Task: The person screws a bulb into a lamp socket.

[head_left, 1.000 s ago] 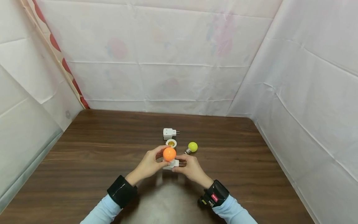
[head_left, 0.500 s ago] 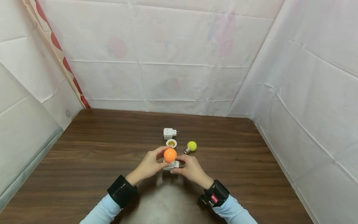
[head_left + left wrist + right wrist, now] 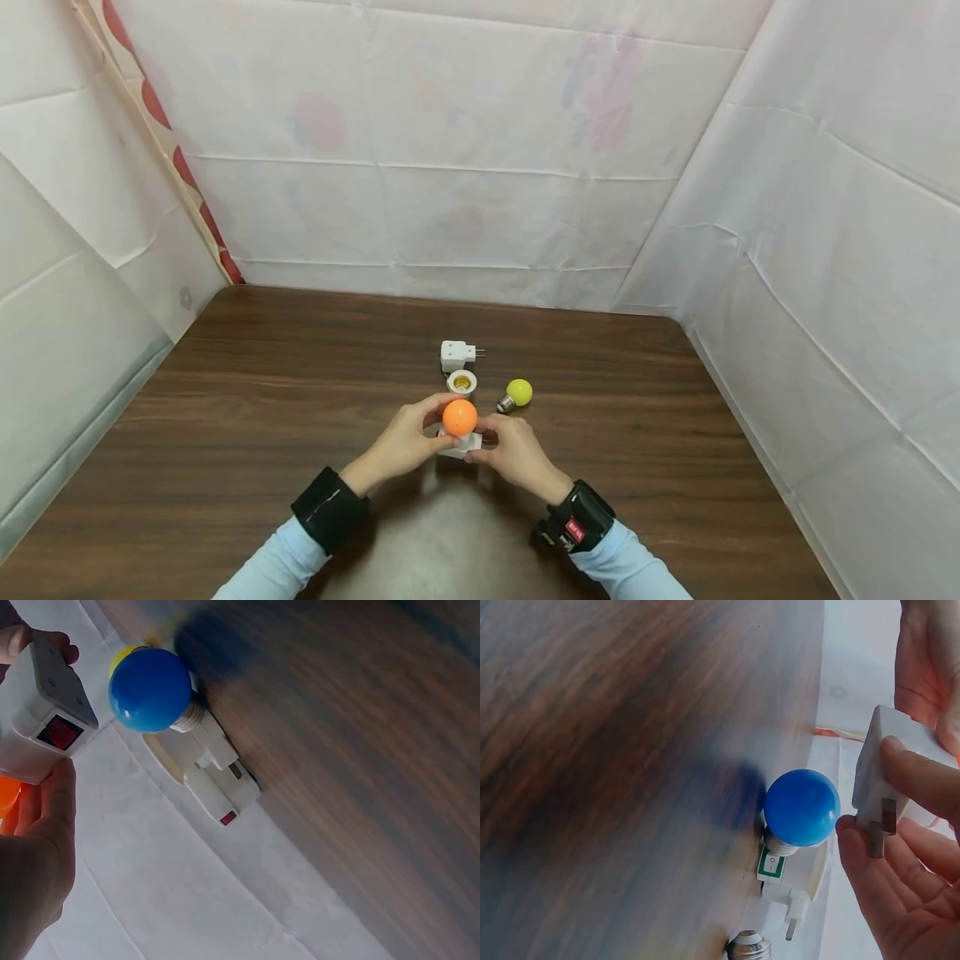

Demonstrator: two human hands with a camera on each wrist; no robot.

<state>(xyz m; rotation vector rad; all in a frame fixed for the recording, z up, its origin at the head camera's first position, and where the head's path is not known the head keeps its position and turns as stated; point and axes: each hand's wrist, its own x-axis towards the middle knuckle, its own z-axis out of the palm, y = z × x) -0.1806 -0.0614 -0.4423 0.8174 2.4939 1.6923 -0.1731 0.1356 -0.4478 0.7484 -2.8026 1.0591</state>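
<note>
Near the middle of the table, my left hand (image 3: 405, 433) pinches an orange light bulb (image 3: 460, 417) between thumb and fingers. Just under the bulb is a white plug-in lamp holder (image 3: 467, 444), whose socket is hidden by the bulb and fingers. My right hand (image 3: 513, 454) grips that holder around its prong end; two metal prongs (image 3: 883, 825) show in the right wrist view. In the left wrist view the holder (image 3: 52, 712) is raised, with a red switch (image 3: 60, 733) on its side. Bulb and holder are lined up together between the hands.
A second white plug-in lamp holder (image 3: 454, 356) lies beyond the hands, its round socket (image 3: 461, 383) facing up. A yellow-green bulb (image 3: 519, 392) lies to its right. The wrist views show a blue bulb (image 3: 802, 808) on the table, hidden in the head view. White sheets (image 3: 420, 217) enclose the table.
The head view has shifted slightly. Both hands keep nearly the same place and hold on the orange bulb and the lamp holder, with only small finger movements.
</note>
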